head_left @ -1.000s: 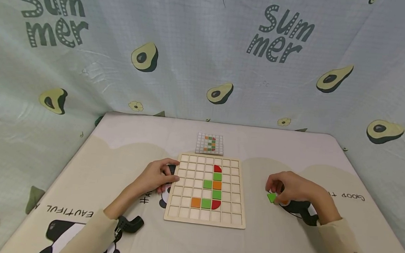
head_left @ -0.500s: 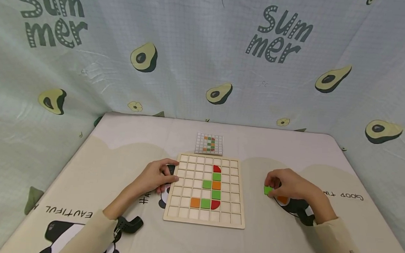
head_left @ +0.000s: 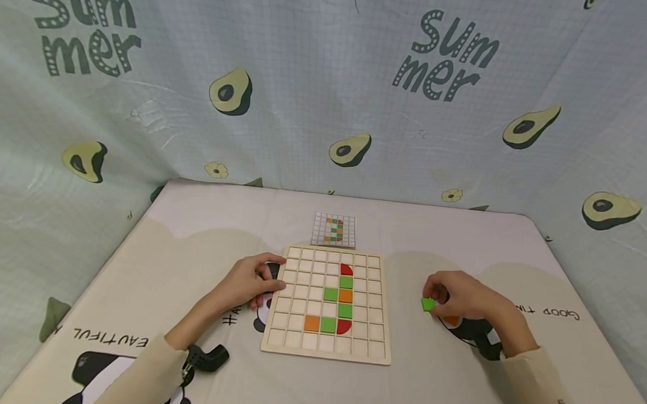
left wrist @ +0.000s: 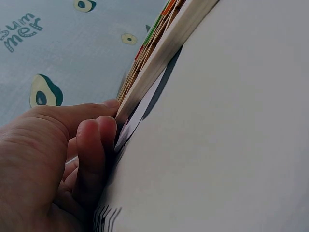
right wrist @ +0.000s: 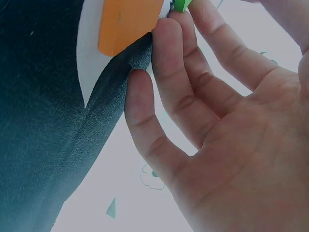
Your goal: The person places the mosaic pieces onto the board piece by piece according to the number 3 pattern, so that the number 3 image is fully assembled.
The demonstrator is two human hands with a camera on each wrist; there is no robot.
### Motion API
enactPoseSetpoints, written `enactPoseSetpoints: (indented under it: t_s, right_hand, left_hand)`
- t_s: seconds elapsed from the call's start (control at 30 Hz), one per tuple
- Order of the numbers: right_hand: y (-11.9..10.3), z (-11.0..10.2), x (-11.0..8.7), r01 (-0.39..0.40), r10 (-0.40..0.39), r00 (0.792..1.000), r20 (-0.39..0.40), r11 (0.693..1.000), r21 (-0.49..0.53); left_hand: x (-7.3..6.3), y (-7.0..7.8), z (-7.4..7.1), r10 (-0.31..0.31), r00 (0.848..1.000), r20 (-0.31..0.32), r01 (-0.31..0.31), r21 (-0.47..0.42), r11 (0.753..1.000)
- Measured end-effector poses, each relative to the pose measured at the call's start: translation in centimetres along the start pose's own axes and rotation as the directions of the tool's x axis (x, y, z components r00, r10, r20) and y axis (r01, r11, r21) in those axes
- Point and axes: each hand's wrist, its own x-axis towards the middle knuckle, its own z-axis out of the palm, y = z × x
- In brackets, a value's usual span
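A pale wooden grid board (head_left: 300, 352) lies on the table with green, orange and red tiles in some of its squares. My left hand (head_left: 240, 286) holds the board's left edge, with thumb and forefinger at the rim. In the left wrist view the other fingers (left wrist: 91, 145) curl in beside the board's side. To the right of the board, my right hand (head_left: 463, 298) pinches a green square tile (head_left: 427, 304) close over the table. An orange tile (head_left: 451, 320) lies under that hand, partly hidden; the right wrist view shows the orange tile (right wrist: 130, 24) near the fingertips.
Beyond the board lies a small printed card (head_left: 334, 229) with a coloured grid pattern. A black curved device (head_left: 209, 359) sits at the left wrist. The cloth-covered table (head_left: 235, 219) carries panda prints and lettering; a patterned curtain (head_left: 293, 54) hangs behind.
My right hand has shifted slightly left and away from me with the green tile, which has turned in the fingers. The left hand and the board stay put.
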Motion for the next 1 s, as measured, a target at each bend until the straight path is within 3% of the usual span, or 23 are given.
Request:
enactPoseSetpoints:
  t_s: [1.0]
  right_hand:
    - [0.42,0.21,0.22,0.001,0.0,0.998,-0.057,1.0,0.022]
  left_hand:
    - [0.05,-0.09,0.04,0.008,1.0,0.004,-0.008,-0.002,1.0]
